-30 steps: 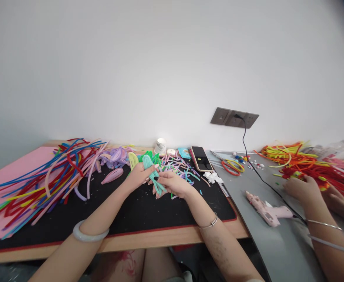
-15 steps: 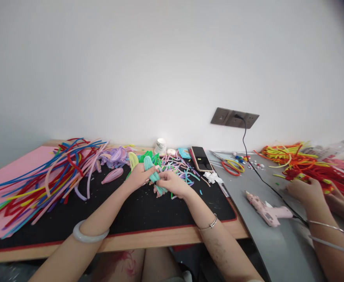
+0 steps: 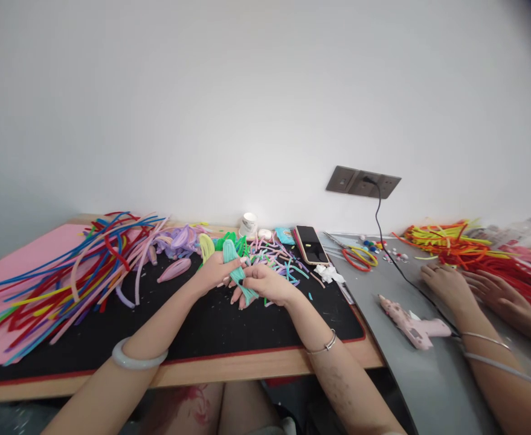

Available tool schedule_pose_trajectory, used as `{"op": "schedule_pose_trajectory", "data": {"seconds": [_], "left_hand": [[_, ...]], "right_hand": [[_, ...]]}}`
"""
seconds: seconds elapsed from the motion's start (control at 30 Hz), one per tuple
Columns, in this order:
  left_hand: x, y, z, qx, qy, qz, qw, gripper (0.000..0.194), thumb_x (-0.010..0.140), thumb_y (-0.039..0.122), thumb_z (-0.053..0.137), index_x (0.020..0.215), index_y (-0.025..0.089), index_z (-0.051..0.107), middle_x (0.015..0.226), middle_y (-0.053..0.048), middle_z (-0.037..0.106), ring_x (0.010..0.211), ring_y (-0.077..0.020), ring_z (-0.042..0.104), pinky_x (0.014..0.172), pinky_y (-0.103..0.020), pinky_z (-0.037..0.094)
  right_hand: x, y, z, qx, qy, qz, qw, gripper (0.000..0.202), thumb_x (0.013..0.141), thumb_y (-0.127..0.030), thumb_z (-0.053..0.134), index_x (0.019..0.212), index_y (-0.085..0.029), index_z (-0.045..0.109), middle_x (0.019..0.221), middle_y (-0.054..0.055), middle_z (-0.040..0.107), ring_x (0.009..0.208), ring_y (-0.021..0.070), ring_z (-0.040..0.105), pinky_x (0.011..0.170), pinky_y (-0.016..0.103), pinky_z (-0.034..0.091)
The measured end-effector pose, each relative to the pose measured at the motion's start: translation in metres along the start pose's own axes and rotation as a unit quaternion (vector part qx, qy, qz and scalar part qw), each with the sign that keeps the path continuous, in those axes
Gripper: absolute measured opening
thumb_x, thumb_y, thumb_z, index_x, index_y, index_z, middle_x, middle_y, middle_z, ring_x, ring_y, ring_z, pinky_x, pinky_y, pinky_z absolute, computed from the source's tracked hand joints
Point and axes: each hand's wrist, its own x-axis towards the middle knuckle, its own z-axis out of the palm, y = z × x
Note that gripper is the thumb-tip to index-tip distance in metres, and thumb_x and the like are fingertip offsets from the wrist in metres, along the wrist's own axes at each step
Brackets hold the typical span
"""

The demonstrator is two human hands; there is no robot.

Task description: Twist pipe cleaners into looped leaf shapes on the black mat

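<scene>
Between my two hands is a bundle of teal pipe cleaners (image 3: 234, 261), held above the black mat (image 3: 229, 326). My left hand (image 3: 215, 272) grips its upper left side, thumb across the front. My right hand (image 3: 261, 283) pinches the lower right part, with some fingers hidden behind the bundle. Just behind lie a yellow pipe-cleaner loop (image 3: 206, 246) and green pipe cleaners (image 3: 242, 244). A pink pipe-cleaner petal shape (image 3: 174, 270) rests on the mat to the left.
Long pipe cleaners (image 3: 84, 272) spread over pink paper (image 3: 2, 266) at left. Cut pieces (image 3: 278, 257), a paper cup (image 3: 248, 225) and a phone (image 3: 310, 244) lie behind. On the grey table are scissors (image 3: 360, 257), a glue gun (image 3: 412, 323) with its cord, and a co-worker's hands (image 3: 496, 296).
The teal bundle looks narrower and more stretched out between my hands, which stay in nearly the same place. The co-worker's hands moved left and now lie lower on the grey table.
</scene>
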Motion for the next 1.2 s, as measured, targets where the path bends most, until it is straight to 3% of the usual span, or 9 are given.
{"op": "schedule_pose_trajectory", "data": {"seconds": [0.27, 0.6, 0.93, 1.2], "left_hand": [[0.004, -0.011, -0.002, 0.034, -0.010, -0.006, 0.999, 0.039, 0.078, 0.046, 0.055, 0.055, 0.015, 0.052, 0.032, 0.006, 0.041, 0.030, -0.0068, 0.036, 0.034, -0.018, 0.024], [0.001, -0.005, 0.000, 0.036, 0.003, 0.001, 0.999, 0.037, 0.079, 0.042, 0.054, 0.054, 0.015, 0.050, 0.030, 0.007, 0.037, 0.029, -0.0064, 0.034, 0.033, -0.018, 0.022], [0.000, -0.004, 0.000, 0.044, 0.014, -0.020, 0.999, 0.035, 0.077, 0.045, 0.054, 0.061, 0.014, 0.054, 0.032, 0.006, 0.040, 0.029, -0.0070, 0.035, 0.032, -0.018, 0.022], [0.003, -0.010, -0.002, 0.013, 0.027, 0.001, 1.000, 0.038, 0.075, 0.049, 0.056, 0.075, 0.011, 0.060, 0.034, 0.006, 0.041, 0.031, -0.0073, 0.036, 0.034, -0.018, 0.025]], "right_hand": [[0.001, 0.005, -0.005, -0.086, 0.072, -0.017, 0.994, 0.012, 0.069, -0.014, 0.054, 0.074, -0.010, 0.064, 0.062, 0.001, 0.065, 0.051, 0.0084, 0.058, 0.047, 0.016, 0.038], [-0.001, 0.000, -0.002, 0.001, 0.042, 0.027, 0.999, 0.026, 0.066, -0.018, 0.059, 0.090, -0.011, 0.067, 0.072, 0.005, 0.068, 0.062, 0.0139, 0.064, 0.063, 0.028, 0.051], [-0.002, 0.001, -0.003, 0.000, -0.001, 0.044, 0.999, 0.035, 0.061, -0.008, 0.057, 0.096, -0.011, 0.061, 0.078, 0.005, 0.068, 0.064, 0.0128, 0.065, 0.060, 0.024, 0.053], [-0.003, -0.001, -0.003, -0.011, -0.003, 0.055, 0.998, 0.036, 0.063, -0.010, 0.058, 0.099, -0.011, 0.060, 0.079, 0.006, 0.069, 0.063, 0.0115, 0.065, 0.061, 0.023, 0.053]]}}
